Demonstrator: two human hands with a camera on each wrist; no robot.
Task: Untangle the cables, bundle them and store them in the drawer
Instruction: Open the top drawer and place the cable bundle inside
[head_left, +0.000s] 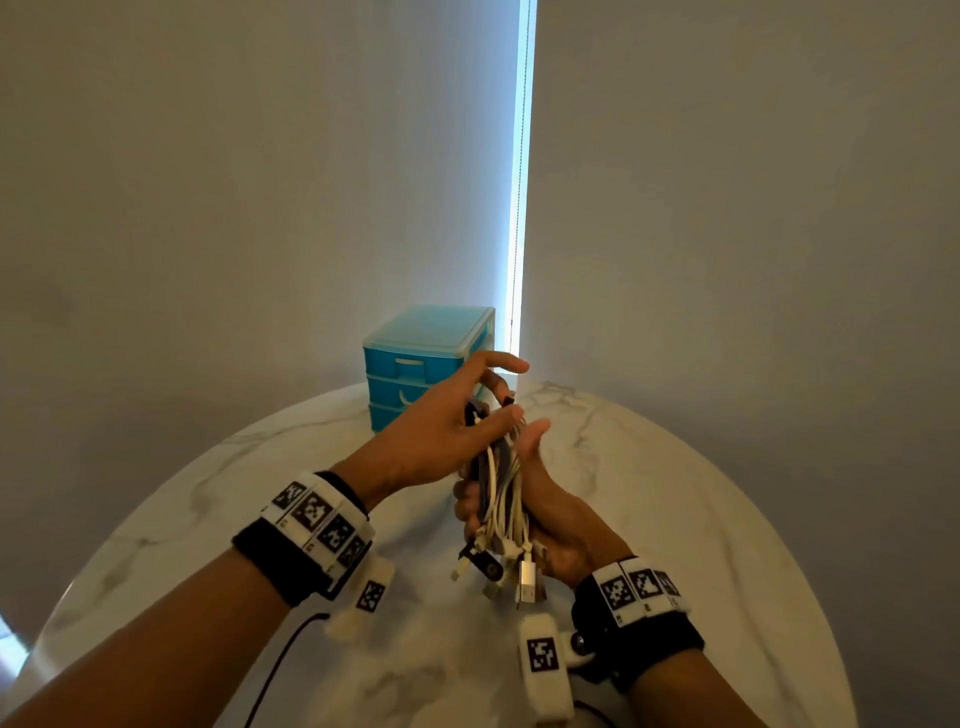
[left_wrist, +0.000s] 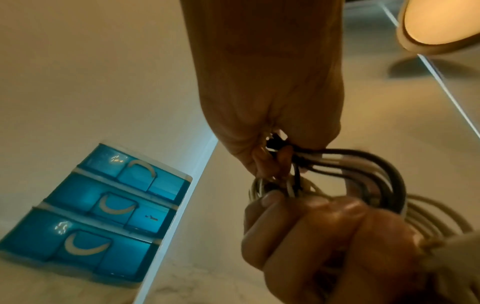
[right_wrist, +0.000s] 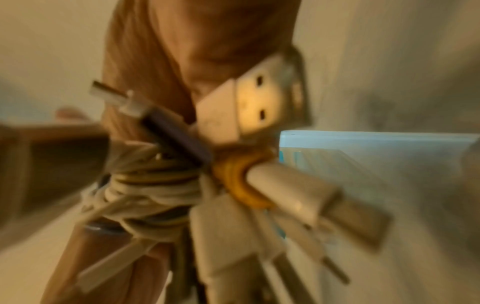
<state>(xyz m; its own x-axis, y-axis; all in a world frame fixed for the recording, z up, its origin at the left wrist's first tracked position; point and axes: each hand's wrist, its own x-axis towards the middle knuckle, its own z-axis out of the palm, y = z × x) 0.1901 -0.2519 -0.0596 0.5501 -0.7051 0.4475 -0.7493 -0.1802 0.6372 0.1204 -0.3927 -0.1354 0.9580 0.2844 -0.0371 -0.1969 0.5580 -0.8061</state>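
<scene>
Head view: cable bundle (head_left: 501, 493) — white and dark cords, plugs hanging down — held above the marble table (head_left: 675, 493). Right hand (head_left: 550, 525) wraps its lower part; left hand (head_left: 441, 431) pinches the top, forefinger straight. Blue drawer unit (head_left: 410, 364) behind, drawers closed.

Left wrist view: left-hand fingers (left_wrist: 262, 162) pinch a dark band at the looped cords (left_wrist: 363, 170).

Right wrist view: blurred — USB plugs (right_wrist: 259, 102), yellow band (right_wrist: 239, 179).
</scene>
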